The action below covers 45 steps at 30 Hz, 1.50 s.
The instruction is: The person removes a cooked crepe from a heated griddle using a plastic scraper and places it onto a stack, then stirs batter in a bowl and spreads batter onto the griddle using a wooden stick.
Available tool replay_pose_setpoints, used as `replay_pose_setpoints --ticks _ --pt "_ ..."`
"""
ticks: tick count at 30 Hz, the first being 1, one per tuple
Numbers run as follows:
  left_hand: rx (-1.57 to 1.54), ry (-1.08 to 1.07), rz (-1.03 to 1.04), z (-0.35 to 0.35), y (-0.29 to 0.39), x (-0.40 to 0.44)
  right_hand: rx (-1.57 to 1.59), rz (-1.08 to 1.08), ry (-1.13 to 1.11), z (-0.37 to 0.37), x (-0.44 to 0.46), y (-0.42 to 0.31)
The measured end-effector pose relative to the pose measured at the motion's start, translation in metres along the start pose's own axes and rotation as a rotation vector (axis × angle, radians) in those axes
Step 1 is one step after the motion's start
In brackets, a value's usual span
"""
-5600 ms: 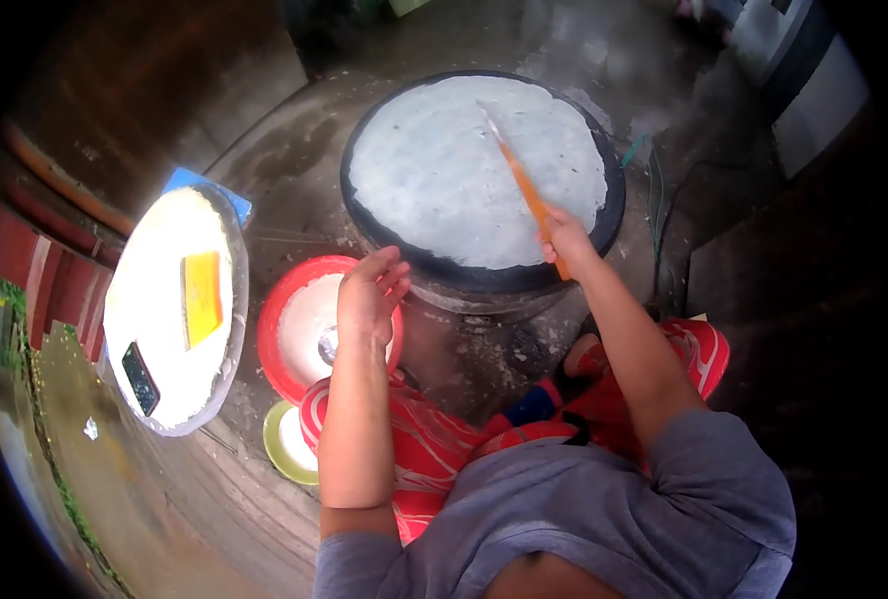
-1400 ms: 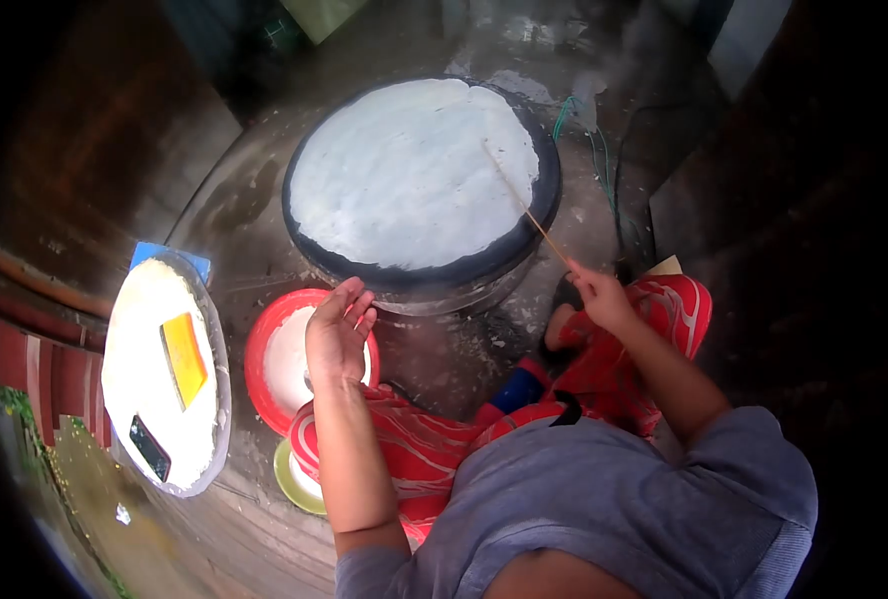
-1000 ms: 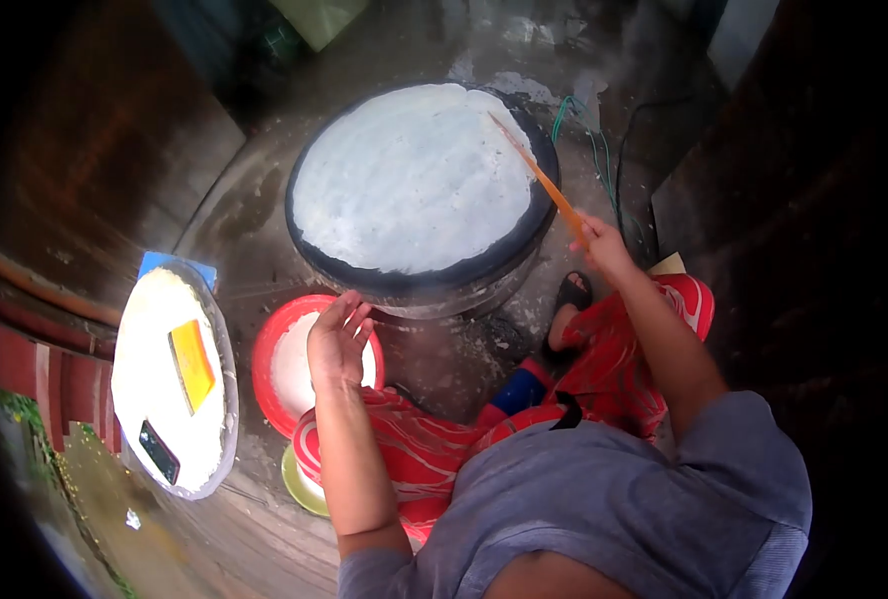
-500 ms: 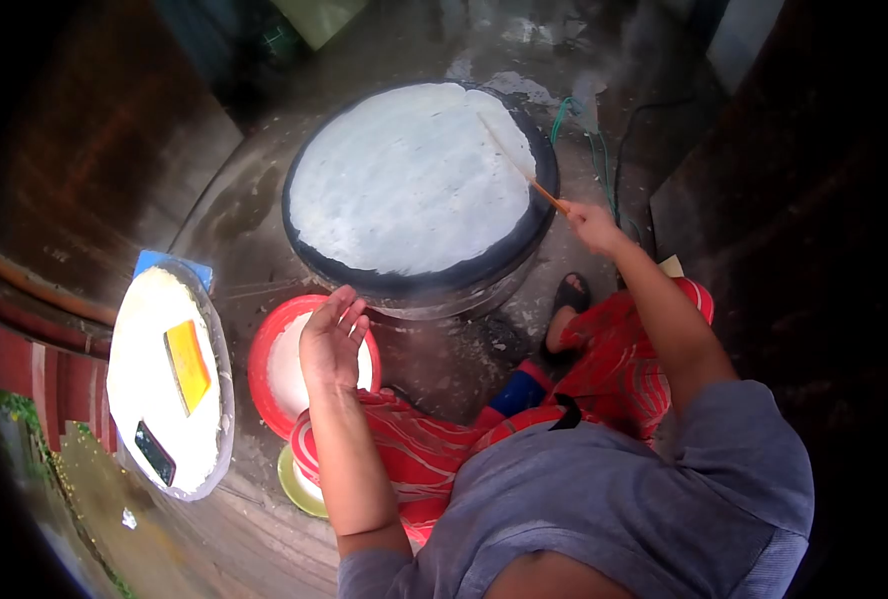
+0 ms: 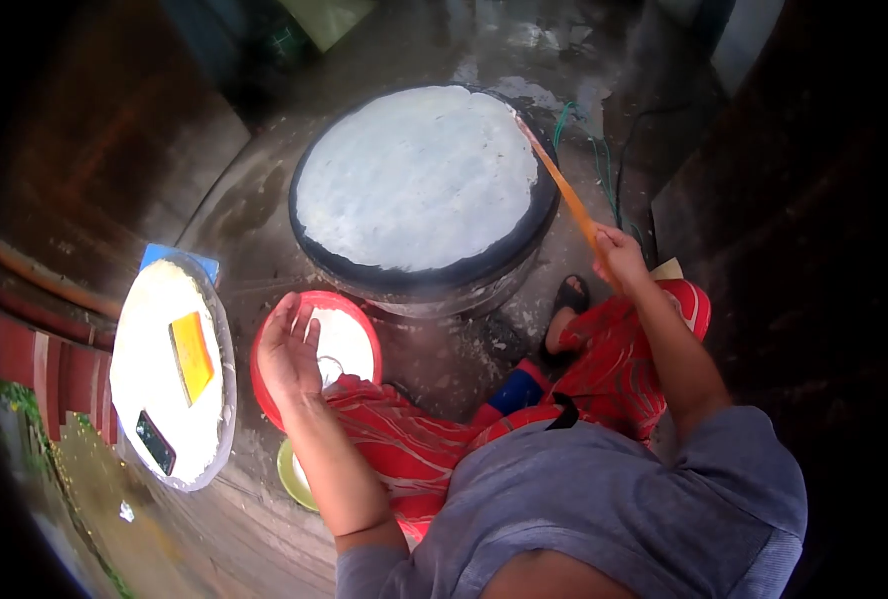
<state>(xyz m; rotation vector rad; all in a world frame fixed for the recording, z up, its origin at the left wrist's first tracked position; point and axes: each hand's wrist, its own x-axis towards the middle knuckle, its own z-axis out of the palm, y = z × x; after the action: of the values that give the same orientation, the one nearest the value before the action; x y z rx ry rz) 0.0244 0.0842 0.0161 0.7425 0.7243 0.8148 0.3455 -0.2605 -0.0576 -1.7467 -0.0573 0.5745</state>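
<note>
A long flat wooden stick [image 5: 561, 185] is held by my right hand [image 5: 618, 258], fingers wrapped round its lower end. Its far tip touches or hovers at the right edge of a thin white sheet of batter [image 5: 414, 175]; I cannot tell which. That sheet covers most of a large round black griddle [image 5: 364, 268]. My left hand [image 5: 290, 349] is held palm up with fingers loosely spread, holding nothing. Just under it stands a red basin [image 5: 364, 314] with white liquid [image 5: 347, 344] inside, partly hidden by the hand.
At left, a round white-topped stand [image 5: 169, 329] carries a yellow rectangular object [image 5: 191, 357] and a dark phone [image 5: 155, 442]. A yellow-green bowl [image 5: 292, 477] sits below the basin. Green cord [image 5: 604, 165] lies right of the griddle. A dark sandalled foot [image 5: 568, 304] is nearby.
The stick has come off the middle of the sheet to its right edge, and my right hand has drawn back down and right. My left hand has moved left and slightly down.
</note>
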Motion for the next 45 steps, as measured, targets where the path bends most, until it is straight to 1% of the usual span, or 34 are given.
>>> replay_pose_setpoints --ticks 2,4,5,6,8,9,11,12,14,16,18,19,21,22,23,25,26,27,28,30,31,32,34,35,36,38,40,42,44,45 --pt "0.025 0.044 0.066 -0.017 0.008 0.0 -0.044 -0.007 0.033 0.006 -0.016 -0.005" --pt "0.042 0.123 0.105 -0.03 0.013 -0.004 -0.033 0.101 -0.007 0.018 -0.043 -0.01" --pt "0.034 0.161 0.099 -0.037 0.013 -0.003 0.028 0.042 -0.069 0.016 -0.035 0.018" --pt "0.035 0.162 0.098 -0.038 0.014 -0.004 0.023 0.008 -0.104 0.021 -0.052 0.014" --pt "0.036 0.18 0.105 -0.04 0.015 -0.006 -0.045 -0.071 -0.105 0.018 -0.039 0.056" --pt "0.015 0.219 0.119 -0.031 0.016 -0.011 -0.046 -0.066 -0.106 0.018 -0.032 0.073" --pt "0.016 0.198 0.107 -0.031 0.014 -0.01 -0.296 -0.421 0.014 0.016 -0.024 0.093" --pt "0.012 0.173 0.099 -0.03 0.013 -0.01 -0.295 -0.419 0.017 0.018 -0.027 0.088" --pt "0.011 0.159 0.094 -0.029 0.012 -0.01 -0.392 -0.196 0.049 0.027 -0.037 0.067" --pt "0.009 0.144 0.096 -0.029 0.014 -0.01 -0.422 -0.229 0.058 0.028 -0.043 0.07" --pt "0.027 0.128 0.142 -0.035 0.017 -0.014 -0.456 -0.273 0.059 0.031 -0.048 0.072" --pt "0.025 0.13 0.145 -0.04 0.018 -0.018 -0.402 -0.251 0.076 0.033 -0.053 0.074" --pt "0.026 0.139 0.24 -0.053 0.023 -0.026 -0.353 -0.229 0.093 0.033 -0.059 0.084" --pt "0.009 0.203 0.268 -0.057 0.026 -0.03 -0.381 -0.388 0.172 0.033 -0.057 0.094" --pt "0.005 0.213 0.307 -0.061 0.028 -0.037 -0.409 -0.549 0.246 0.034 -0.055 0.099" --pt "0.0 0.247 0.351 -0.075 0.029 -0.047 -0.367 -0.52 0.209 0.036 -0.062 0.079" --pt "0.086 0.336 0.391 -0.088 0.027 -0.048 -0.321 -0.488 0.179 0.039 -0.065 0.068" --pt "0.173 0.428 0.429 -0.103 0.025 -0.05 -0.348 -0.555 0.136 0.044 -0.063 0.062" --pt "0.233 0.451 0.397 -0.12 0.021 -0.053 -0.353 -0.557 0.11 0.049 -0.061 0.056" --pt "0.256 0.521 0.322 -0.145 0.008 -0.06 -0.537 -0.507 -0.077 0.061 -0.056 0.038" --pt "0.292 0.509 0.272 -0.159 0.0 -0.064 -0.548 -0.468 -0.143 0.075 -0.061 0.016" --pt "0.322 0.513 0.228 -0.179 -0.012 -0.065 -0.554 -0.476 -0.158 0.089 -0.058 0.008" --pt "0.285 0.561 0.166 -0.199 -0.035 -0.075 -0.628 -0.537 -0.214 0.112 -0.049 -0.005" --pt "0.297 0.599 0.125 -0.204 -0.044 -0.082 -0.588 -0.596 -0.25 0.124 -0.041 -0.01" --pt "0.309 0.635 0.084 -0.209 -0.052 -0.089 -0.592 -0.601 -0.261 0.135 -0.029 -0.012" --pt "0.265 0.636 0.032 -0.224 -0.069 -0.101 -0.699 -0.635 -0.254 0.155 -0.005 -0.014" --pt "0.257 0.659 -0.011 -0.232 -0.079 -0.111 -0.715 -0.661 -0.274 0.172 0.009 -0.02" --pt "0.261 0.675 -0.044 -0.238 -0.087 -0.119 -0.885 -0.532 -0.277 0.185 0.02 -0.026" --pt "0.258 0.691 -0.074 -0.243 -0.092 -0.125 -0.882 -0.55 -0.281 0.192 0.023 -0.026" --pt "0.255 0.693 -0.077 -0.248 -0.095 -0.127 -0.865 -0.459 -0.269 0.196 0.017 -0.032"
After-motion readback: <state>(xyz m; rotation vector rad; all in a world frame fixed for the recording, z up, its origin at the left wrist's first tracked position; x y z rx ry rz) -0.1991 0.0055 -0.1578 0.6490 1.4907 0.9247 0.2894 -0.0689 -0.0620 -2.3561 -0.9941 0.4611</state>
